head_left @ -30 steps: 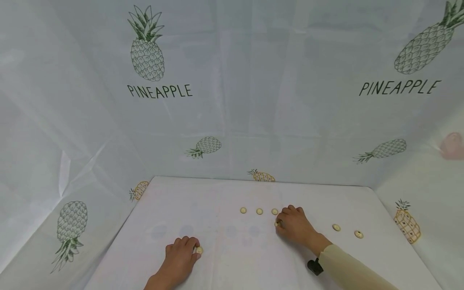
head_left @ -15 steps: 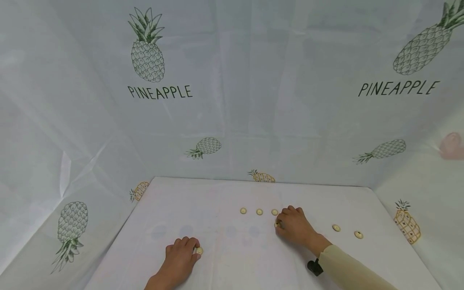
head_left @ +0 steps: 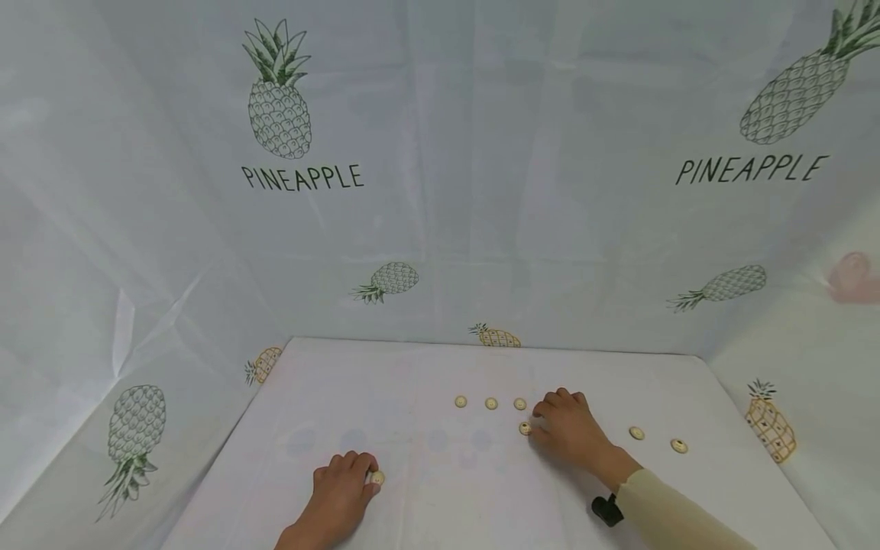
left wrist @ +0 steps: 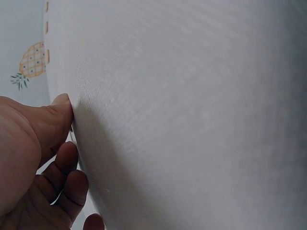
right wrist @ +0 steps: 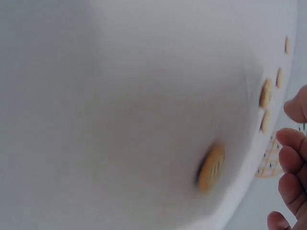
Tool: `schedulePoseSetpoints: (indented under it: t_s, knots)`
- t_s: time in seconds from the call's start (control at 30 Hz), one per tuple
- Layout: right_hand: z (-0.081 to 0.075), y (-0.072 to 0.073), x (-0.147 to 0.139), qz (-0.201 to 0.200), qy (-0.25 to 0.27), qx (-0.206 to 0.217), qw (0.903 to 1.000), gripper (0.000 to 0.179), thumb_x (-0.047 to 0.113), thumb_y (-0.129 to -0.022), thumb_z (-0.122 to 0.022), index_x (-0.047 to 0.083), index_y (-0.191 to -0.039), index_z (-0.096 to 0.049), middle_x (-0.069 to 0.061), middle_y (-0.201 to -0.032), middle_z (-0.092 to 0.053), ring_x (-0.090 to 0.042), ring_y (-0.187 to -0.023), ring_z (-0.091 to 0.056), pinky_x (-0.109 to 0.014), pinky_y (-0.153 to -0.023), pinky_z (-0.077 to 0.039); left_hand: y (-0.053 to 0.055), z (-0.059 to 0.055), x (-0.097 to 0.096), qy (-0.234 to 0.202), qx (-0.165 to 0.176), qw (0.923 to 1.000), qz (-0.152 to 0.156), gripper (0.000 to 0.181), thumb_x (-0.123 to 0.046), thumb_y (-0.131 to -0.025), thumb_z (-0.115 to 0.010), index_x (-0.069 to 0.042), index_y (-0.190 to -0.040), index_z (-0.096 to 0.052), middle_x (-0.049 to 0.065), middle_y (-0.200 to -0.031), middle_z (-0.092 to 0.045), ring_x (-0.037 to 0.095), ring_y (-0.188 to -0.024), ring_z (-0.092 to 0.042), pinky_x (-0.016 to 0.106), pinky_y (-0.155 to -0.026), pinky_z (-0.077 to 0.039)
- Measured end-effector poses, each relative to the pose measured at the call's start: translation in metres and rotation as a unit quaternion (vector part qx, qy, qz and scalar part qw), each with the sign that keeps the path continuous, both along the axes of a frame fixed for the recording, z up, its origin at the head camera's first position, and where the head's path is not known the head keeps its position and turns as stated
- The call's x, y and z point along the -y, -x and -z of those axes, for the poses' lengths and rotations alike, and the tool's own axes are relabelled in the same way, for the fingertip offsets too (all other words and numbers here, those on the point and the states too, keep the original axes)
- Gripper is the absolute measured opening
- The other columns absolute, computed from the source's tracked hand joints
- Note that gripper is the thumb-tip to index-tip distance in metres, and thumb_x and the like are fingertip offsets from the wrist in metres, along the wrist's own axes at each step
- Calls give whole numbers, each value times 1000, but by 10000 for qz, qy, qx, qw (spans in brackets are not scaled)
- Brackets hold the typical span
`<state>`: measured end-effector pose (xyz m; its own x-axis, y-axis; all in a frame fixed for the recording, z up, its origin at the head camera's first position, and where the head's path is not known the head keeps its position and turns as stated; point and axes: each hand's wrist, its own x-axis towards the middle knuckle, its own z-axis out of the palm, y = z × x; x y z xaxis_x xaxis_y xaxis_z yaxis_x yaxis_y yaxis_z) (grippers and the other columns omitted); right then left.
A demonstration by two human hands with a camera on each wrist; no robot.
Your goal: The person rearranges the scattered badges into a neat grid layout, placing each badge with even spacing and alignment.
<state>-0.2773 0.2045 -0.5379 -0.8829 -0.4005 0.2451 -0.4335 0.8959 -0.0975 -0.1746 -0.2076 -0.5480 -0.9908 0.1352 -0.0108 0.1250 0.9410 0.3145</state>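
Observation:
My left hand (head_left: pixel 341 489) rests at the front left of the white table and pinches a small round tan disc (head_left: pixel 377 477) between thumb and fingers. In the left wrist view the thumb and curled fingertips of that left hand (left wrist: pixel 41 139) meet at the tabletop, mostly hiding the disc. My right hand (head_left: pixel 572 429) stands just right of another marked tan disc (head_left: pixel 525 428), thumb and fingers parted. The right wrist view shows the right hand (right wrist: pixel 293 153) holding nothing, its fingertips near that disc (right wrist: pixel 266 93).
Behind that disc, three similar discs (head_left: pixel 491 403) form a row. Two more discs (head_left: pixel 637 433) lie to the right of my right hand. A pineapple-print sheet (head_left: pixel 509 252) hangs around the white tabletop (head_left: pixel 454 504).
My right hand has let go of its disc and drawn slightly to the right, leaving the disc on the table. My left hand keeps its hold in the same place.

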Motion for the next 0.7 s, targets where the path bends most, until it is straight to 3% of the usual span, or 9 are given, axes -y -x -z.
schedulePoseSetpoints:
  t_s: [0.33, 0.7]
  knots:
    - [-12, -30, -64, 300, 106, -401, 9987, 10, 17, -86, -83, 16, -92, -75, 4, -90, -67, -18, -89, -55, -52, -86, -45, 0, 4, 1, 71, -69, 9999, 56, 26, -27, -92, -81, -21, -110, -63, -8, -97, -56, 17, -91, -50, 56, -82, -44]
    - [-13, -70, -113, 571, -188, -438, 9972, 17, 28, -85, -87, 19, -89, -73, 6, -92, -67, -19, -89, -55, -54, -84, -45, 1, 1, -2, 66, 93, 9999, -32, 26, -27, -92, -81, -20, -111, -64, -6, -99, -59, 18, -92, -52, 59, -83, -45]
